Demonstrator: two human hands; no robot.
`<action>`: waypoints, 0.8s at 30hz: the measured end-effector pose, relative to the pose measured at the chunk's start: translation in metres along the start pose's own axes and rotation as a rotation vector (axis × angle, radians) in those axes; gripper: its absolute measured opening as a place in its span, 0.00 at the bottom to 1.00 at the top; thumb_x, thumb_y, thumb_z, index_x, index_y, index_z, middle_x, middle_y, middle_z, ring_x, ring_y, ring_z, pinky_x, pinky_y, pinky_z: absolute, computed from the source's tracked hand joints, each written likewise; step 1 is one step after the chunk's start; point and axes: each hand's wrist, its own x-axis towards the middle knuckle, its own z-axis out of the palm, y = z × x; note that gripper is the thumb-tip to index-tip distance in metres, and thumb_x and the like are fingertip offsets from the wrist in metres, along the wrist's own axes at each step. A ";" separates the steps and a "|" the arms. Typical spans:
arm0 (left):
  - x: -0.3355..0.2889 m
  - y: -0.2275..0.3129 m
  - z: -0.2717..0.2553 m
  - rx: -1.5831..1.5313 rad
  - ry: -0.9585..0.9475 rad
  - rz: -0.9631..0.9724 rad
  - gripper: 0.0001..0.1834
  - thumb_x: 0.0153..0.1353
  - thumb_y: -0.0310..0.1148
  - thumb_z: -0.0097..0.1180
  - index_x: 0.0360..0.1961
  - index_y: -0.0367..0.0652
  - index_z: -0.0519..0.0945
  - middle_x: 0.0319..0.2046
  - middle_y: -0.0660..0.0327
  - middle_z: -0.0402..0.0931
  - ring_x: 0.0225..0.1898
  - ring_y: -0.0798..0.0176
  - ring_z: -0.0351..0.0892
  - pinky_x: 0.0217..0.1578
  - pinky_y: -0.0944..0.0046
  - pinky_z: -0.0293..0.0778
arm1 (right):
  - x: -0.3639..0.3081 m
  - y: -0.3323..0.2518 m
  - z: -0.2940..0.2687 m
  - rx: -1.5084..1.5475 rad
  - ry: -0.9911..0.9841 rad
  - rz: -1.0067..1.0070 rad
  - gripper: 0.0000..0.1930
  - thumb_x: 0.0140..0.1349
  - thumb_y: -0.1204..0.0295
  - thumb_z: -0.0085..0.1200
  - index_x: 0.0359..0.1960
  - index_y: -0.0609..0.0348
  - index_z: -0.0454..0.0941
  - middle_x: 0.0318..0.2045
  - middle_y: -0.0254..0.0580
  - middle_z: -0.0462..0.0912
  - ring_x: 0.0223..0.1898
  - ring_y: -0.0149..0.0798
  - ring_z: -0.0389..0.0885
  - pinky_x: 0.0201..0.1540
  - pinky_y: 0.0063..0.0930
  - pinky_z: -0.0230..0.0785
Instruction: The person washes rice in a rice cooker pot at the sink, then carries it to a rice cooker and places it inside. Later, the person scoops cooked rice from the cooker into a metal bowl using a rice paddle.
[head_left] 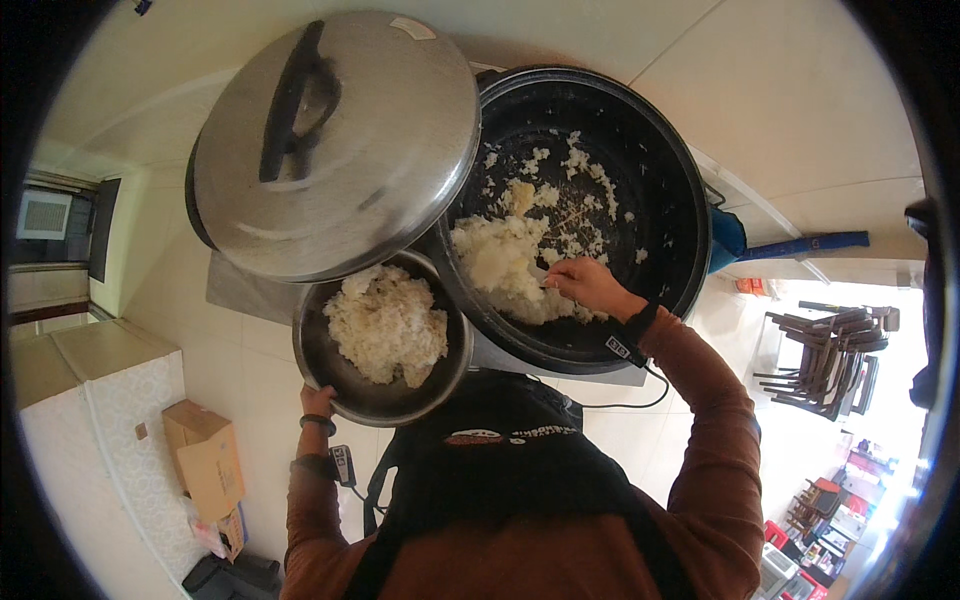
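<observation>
My left hand [318, 402] grips the near left rim of a round metal bowl [372, 402], which holds a mound of cooked white rice [388, 325]. To the right stands a large black cooking pot [655, 185]. Inside it, a heap of rice [497, 245] lies against the left wall, and loose clumps are scattered over the bottom. My right hand [592, 287] reaches over the near side of the pot, its fingers closed on the handle of a pale rice paddle [538, 273]. Most of the paddle's blade is hard to tell from the rice around it.
A big metal lid [370, 130] with a black handle rests at the pot's left, partly above the bowl. A blue object [725, 240] sits beside the pot's right side. Stacked chairs [825, 355] stand far right; a cardboard box [205, 458] lies at the lower left.
</observation>
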 end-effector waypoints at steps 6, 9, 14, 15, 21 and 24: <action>0.009 -0.004 -0.006 0.089 -0.046 -0.017 0.18 0.44 0.21 0.53 0.41 0.33 0.73 0.28 0.56 0.75 0.25 0.58 0.74 0.23 0.60 0.71 | -0.011 0.010 0.004 0.186 0.057 0.016 0.12 0.63 0.66 0.52 0.34 0.65 0.79 0.20 0.36 0.76 0.22 0.30 0.72 0.26 0.27 0.65; 0.009 -0.002 -0.005 0.193 -0.052 0.117 0.19 0.43 0.19 0.53 0.41 0.33 0.73 0.29 0.55 0.76 0.25 0.56 0.75 0.22 0.59 0.71 | -0.019 0.016 0.005 0.432 0.019 0.039 0.11 0.64 0.67 0.52 0.34 0.64 0.79 0.19 0.31 0.73 0.21 0.25 0.69 0.24 0.22 0.63; 0.010 -0.001 0.002 0.031 -0.015 0.038 0.19 0.38 0.17 0.53 0.37 0.34 0.76 0.27 0.59 0.77 0.24 0.61 0.76 0.24 0.62 0.73 | -0.031 0.011 0.004 0.396 0.153 0.067 0.11 0.64 0.67 0.52 0.33 0.63 0.79 0.17 0.28 0.71 0.19 0.23 0.66 0.22 0.21 0.60; 0.010 -0.001 0.003 0.042 -0.007 0.029 0.19 0.38 0.17 0.53 0.37 0.34 0.76 0.27 0.59 0.78 0.24 0.60 0.76 0.25 0.62 0.73 | -0.033 0.008 0.003 0.396 0.177 0.067 0.11 0.64 0.67 0.52 0.33 0.63 0.79 0.17 0.28 0.70 0.19 0.23 0.66 0.22 0.21 0.59; 0.012 -0.004 0.000 0.024 -0.064 0.111 0.20 0.38 0.17 0.52 0.38 0.34 0.76 0.28 0.59 0.78 0.27 0.61 0.77 0.25 0.61 0.74 | -0.048 -0.015 -0.002 0.461 0.237 0.072 0.11 0.64 0.67 0.52 0.31 0.63 0.78 0.16 0.27 0.69 0.19 0.21 0.63 0.21 0.19 0.56; 0.018 -0.008 0.000 0.105 -0.046 0.100 0.20 0.38 0.18 0.53 0.39 0.35 0.76 0.28 0.59 0.78 0.27 0.60 0.77 0.25 0.61 0.73 | -0.057 -0.028 -0.006 0.435 0.245 0.057 0.11 0.64 0.68 0.52 0.31 0.63 0.78 0.16 0.26 0.69 0.19 0.21 0.62 0.21 0.18 0.55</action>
